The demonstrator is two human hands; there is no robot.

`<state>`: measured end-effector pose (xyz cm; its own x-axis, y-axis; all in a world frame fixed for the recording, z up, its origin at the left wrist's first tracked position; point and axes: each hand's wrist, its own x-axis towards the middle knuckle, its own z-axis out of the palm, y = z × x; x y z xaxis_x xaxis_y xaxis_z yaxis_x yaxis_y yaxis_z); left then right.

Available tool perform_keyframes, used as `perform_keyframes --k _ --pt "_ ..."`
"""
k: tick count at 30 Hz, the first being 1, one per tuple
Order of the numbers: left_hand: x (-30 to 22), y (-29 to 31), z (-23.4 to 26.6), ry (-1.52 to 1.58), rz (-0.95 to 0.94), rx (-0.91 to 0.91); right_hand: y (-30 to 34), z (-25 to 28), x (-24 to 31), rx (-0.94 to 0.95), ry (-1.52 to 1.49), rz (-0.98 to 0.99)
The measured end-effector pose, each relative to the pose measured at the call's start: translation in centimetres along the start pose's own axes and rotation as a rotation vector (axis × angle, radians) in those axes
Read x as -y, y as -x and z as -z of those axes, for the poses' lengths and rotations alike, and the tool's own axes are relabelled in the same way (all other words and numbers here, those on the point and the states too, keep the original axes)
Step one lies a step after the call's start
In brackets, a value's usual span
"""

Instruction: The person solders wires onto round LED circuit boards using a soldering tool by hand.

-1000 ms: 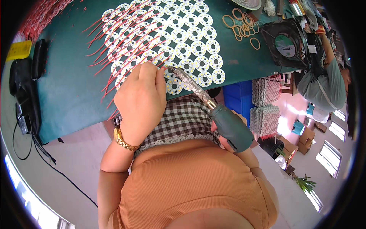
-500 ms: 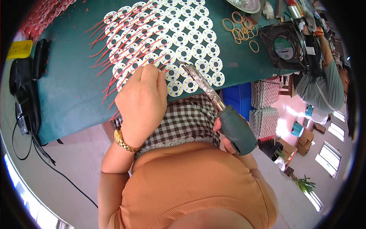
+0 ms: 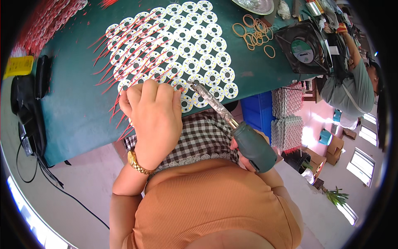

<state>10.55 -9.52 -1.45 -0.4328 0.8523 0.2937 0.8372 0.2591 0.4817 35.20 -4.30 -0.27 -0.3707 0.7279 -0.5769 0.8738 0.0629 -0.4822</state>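
"How is the soldering iron held?"
"Its handle is clamped in the right hand; its tip is held at the round LED boards, laid on the green tabletop."
"And the left hand?"
"Its fingers are bunched over the nearest boards; whether anything is pinched cannot be seen."

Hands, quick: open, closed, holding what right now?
Left hand: curled over the round white boards; whether it pinches anything cannot be told.
Right hand: closed around the green-handled soldering iron.
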Motion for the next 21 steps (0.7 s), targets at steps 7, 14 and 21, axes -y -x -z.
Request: perform_keyframes --k 7,14,21 --pt "-0.2 -0.2 0.2 -0.036 -0.008 0.084 -0.1 1.5 0.6 0.174 -0.222 -0.297" --pt "-0.3 0.0 0.3 -0.035 0.003 0.087 0.0 0.6 -3.3 -0.100 -0.227 0.631" --pt "-0.6 -0.1 0.0 -0.041 0.007 0.107 -0.5 0.9 -2.4 -0.214 -0.073 0.715"
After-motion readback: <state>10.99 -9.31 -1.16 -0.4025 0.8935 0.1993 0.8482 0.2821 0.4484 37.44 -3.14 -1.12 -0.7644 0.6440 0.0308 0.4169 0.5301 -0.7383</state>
